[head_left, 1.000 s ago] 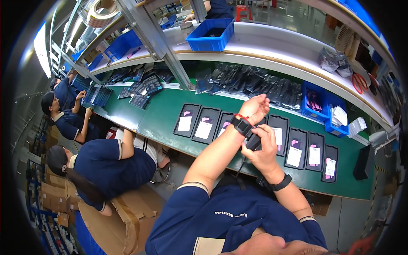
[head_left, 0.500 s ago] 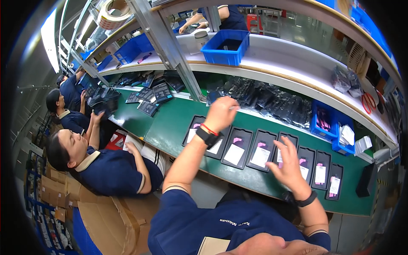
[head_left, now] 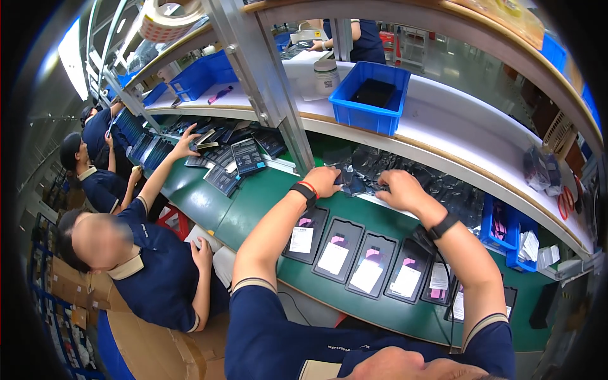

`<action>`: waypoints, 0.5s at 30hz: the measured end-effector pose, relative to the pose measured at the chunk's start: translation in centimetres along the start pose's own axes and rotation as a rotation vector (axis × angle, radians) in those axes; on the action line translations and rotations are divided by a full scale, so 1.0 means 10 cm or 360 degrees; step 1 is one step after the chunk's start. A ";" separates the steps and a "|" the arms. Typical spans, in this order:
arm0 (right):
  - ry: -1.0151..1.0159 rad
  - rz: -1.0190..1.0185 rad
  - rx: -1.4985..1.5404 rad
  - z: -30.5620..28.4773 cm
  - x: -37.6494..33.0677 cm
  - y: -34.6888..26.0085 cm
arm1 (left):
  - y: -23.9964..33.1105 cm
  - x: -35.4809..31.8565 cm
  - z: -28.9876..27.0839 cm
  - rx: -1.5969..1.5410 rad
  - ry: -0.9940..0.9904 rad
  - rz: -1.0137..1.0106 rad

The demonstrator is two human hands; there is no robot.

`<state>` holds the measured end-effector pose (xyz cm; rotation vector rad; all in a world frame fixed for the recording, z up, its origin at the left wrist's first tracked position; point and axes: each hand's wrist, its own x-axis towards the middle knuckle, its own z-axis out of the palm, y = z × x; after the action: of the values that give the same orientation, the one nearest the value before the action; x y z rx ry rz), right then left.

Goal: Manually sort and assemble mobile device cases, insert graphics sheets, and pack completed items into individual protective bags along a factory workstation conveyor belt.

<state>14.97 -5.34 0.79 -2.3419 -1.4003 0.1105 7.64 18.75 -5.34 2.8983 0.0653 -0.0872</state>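
1. Your left hand [head_left: 322, 182] is stretched to the far side of the green bench [head_left: 253, 202], under the white shelf [head_left: 443, 136]. Its fingers are curled down onto a dark plastic bag [head_left: 350, 183]; it touches the bag, but whether it actually grips it cannot be told.
2. Your right hand [head_left: 400, 190] lies just beside the left, fingers bent and pressed onto the pile of dark plastic bags [head_left: 437, 180] that runs along the back edge of the bench. A firm hold cannot be confirmed here either.
3. The bag under your left hand sits between your two hands, touching the rest of the pile.
4. Nearer to you than both hands, a row of black trays with white labels [head_left: 354, 250] lies flat on the bench, side by side.
5. Above and beyond your hands, a blue bin [head_left: 370, 95] stands on the shelf.
6. Well to the left of your left hand, a co-worker's hand [head_left: 185, 140] reaches onto a stack of dark devices [head_left: 234, 161].
7. To the right of your right hand, a smaller blue bin [head_left: 506, 231] sits on the bench.
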 end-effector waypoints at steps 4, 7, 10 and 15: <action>-0.0067 0.0186 -0.0051 0.10 0.56 0.01 | 0.00 -0.07 0.10 0.0545 0.0209 0.0284; -0.0124 0.0212 -0.0118 0.25 0.89 -0.01 | -0.03 0.00 0.02 0.0482 0.0366 0.0096; -0.0299 0.0226 -0.0069 0.50 1.14 0.04 | -0.25 -0.04 0.03 0.0248 0.0688 0.0023; -0.0140 0.0179 -0.0339 0.72 1.13 0.13 | -0.20 -0.81 -0.36 -0.1055 0.0485 -0.0278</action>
<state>19.68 6.02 -4.72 -2.6205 -1.3800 0.1019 -0.37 21.31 -1.77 2.2152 0.3325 0.2921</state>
